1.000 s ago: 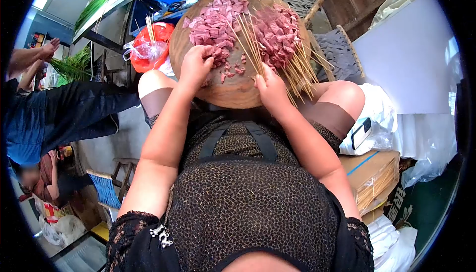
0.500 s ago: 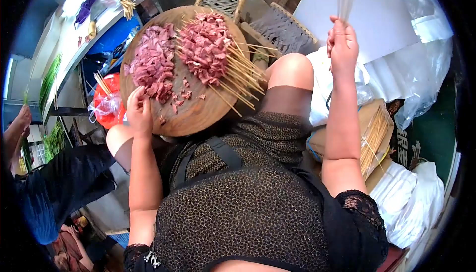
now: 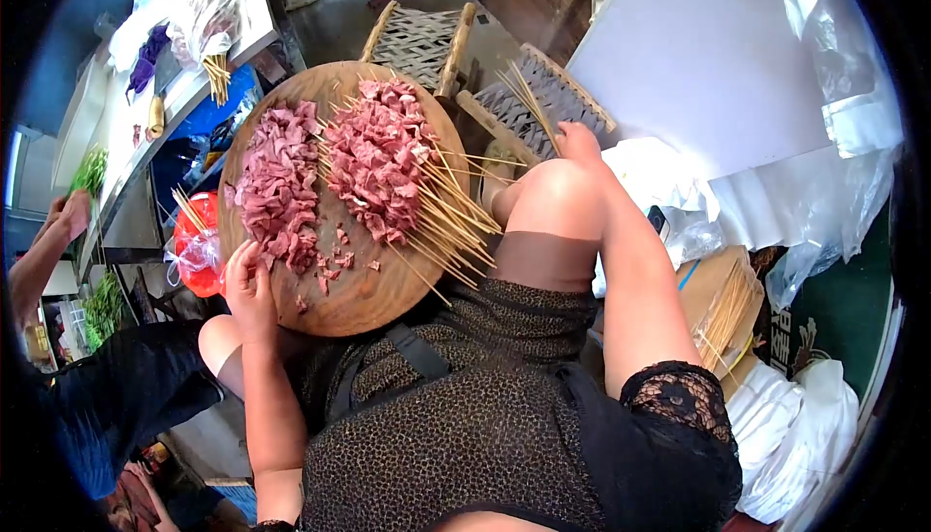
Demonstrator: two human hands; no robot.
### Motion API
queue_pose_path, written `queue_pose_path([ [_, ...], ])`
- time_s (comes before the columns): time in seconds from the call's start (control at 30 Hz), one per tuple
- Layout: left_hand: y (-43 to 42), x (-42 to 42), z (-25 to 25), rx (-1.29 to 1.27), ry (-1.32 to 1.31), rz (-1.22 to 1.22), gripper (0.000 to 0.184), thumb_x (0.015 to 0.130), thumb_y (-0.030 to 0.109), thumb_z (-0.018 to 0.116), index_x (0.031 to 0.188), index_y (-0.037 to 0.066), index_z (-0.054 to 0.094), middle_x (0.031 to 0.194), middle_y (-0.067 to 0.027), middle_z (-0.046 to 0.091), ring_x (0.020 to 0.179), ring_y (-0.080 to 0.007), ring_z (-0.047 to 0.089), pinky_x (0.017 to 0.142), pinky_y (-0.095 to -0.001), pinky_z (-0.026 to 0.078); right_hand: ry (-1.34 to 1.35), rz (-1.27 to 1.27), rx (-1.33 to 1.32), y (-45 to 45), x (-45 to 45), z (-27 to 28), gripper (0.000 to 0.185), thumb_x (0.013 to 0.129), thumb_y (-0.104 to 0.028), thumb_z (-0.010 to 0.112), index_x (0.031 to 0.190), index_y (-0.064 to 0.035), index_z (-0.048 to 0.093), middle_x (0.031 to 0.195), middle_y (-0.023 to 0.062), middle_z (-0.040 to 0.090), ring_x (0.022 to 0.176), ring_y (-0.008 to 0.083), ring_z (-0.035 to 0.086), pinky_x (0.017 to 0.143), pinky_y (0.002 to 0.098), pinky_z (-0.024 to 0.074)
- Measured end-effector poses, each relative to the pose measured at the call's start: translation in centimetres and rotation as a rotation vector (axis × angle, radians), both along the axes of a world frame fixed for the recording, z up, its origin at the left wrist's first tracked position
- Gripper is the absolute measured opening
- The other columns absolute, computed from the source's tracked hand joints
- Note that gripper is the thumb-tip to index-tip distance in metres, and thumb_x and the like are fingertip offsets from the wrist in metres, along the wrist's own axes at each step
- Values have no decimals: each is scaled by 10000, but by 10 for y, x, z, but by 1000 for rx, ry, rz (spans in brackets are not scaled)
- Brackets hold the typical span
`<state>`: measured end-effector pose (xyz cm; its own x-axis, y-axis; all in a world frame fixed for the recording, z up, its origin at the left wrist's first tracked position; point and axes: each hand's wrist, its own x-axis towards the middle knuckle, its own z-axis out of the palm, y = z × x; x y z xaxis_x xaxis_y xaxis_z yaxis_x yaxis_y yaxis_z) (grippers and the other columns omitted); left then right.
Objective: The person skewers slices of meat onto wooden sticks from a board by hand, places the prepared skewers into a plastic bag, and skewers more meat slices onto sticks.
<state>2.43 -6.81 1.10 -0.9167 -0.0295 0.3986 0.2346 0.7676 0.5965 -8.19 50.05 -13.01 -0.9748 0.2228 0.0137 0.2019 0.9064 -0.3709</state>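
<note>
A round wooden board (image 3: 359, 285) rests by my knees. On its left half lies a pile of loose raw meat strips (image 3: 277, 183); to the right is a heap of skewered meat (image 3: 380, 159), its bamboo ends (image 3: 456, 226) pointing right. Small scraps (image 3: 335, 262) lie near the front. My left hand (image 3: 250, 290) is at the board's left front edge, fingers apart and holding nothing visible. Beyond my raised knee, my right hand (image 3: 579, 144) grips a few bare skewers (image 3: 531, 100), which stick up and left over a woven stool.
Two woven stools (image 3: 417, 42) stand behind the board. A red bag (image 3: 197, 241) sits left of it. At right are a pale panel (image 3: 718, 66) and a box of skewers (image 3: 722, 314). A person's hand (image 3: 73, 214) holds greens at far left.
The view has shifted. My right hand was at the board with skewers, rose high at the right, and is now lower beside my knee. My left hand has moved off the meat to the board's edge.
</note>
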Motion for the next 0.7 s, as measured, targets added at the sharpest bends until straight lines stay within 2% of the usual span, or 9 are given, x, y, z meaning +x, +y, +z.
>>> queue_pose_path([
  [0.1, 1, -2, 14, 26, 20, 28, 217, 834, -7, 539, 1045, 5, 591, 1091, -116, 572, 1028, -219, 539, 897, -301, 403, 324, 50, -415, -23, 12, 85, 267, 839, -141, 545, 1069, -22, 610, 898, 107, 637, 809, 188, 605, 730, 301, 469],
  [0.17, -9, -10, 16, 24, 63, -8, 218, 833, -17, 534, 1045, -2, 583, 1098, -119, 568, 1035, -220, 535, 904, -298, 399, 116, 19, -1068, -79, 61, 209, 242, 836, -97, 541, 1035, 16, 618, 803, 74, 626, 655, 115, 563, 597, 244, 451],
  [0.2, -14, -14, 17, 12, 86, -25, 218, 833, -19, 532, 1045, -4, 580, 1101, -120, 567, 1037, -220, 533, 905, -297, 398, 196, 157, -1104, -95, 90, 245, 170, 817, -101, 580, 937, -8, 657, 758, 41, 635, 662, 66, 560, 579, 205, 439],
  [0.27, -19, -22, 20, 43, 82, -28, 225, 828, -29, 520, 1045, -7, 575, 1101, -123, 569, 1041, -228, 534, 913, -305, 392, 464, 761, -993, -120, 135, 302, 151, 794, -184, 631, 806, -41, 678, 697, 47, 620, 581, 147, 547, 610, 259, 455],
  [0.37, -9, -26, 38, 2, 115, -46, 230, 826, -24, 507, 1043, -6, 581, 1102, -125, 568, 1039, -238, 536, 905, -311, 399, 354, 1351, -1089, -147, 176, 358, 450, 845, -481, 517, 911, -64, 673, 768, 62, 634, 610, 193, 566, 645, 319, 453],
  [0.5, -13, -21, 31, -33, 148, -60, 229, 818, -12, 515, 1037, -3, 585, 1088, -127, 573, 1035, -242, 538, 905, -316, 403, 332, 1763, -1371, -198, 231, 393, 585, 866, -331, 557, 1223, 110, 411, 930, 225, 587, 661, 292, 609, 514, 308, 487],
  [0.57, -14, -13, 30, 21, 152, -64, 225, 820, -11, 514, 1033, -4, 586, 1087, -127, 573, 1035, -242, 538, 907, -316, 402, 311, 1729, -1262, -186, 245, 398, 605, 858, -313, 572, 1279, 71, 367, 991, 238, 579, 696, 313, 611, 523, 314, 491],
  [0.6, -15, -11, 31, 51, 138, -60, 220, 822, -11, 513, 1029, -5, 587, 1087, -126, 573, 1036, -243, 537, 909, -316, 400, 297, 1648, -1089, -172, 237, 403, 394, 879, -254, 516, 1132, 47, 497, 946, 212, 598, 663, 281, 596, 521, 294, 469],
  [0.7, -16, -4, 45, 85, 177, -53, 213, 825, -16, 508, 1023, -10, 585, 1093, -126, 571, 1039, -241, 535, 913, -316, 398, 514, 763, -781, -132, 248, 416, 107, 794, -66, 543, 737, 13, 588, 743, 133, 617, 586, 200, 574, 516, 261, 441],
])
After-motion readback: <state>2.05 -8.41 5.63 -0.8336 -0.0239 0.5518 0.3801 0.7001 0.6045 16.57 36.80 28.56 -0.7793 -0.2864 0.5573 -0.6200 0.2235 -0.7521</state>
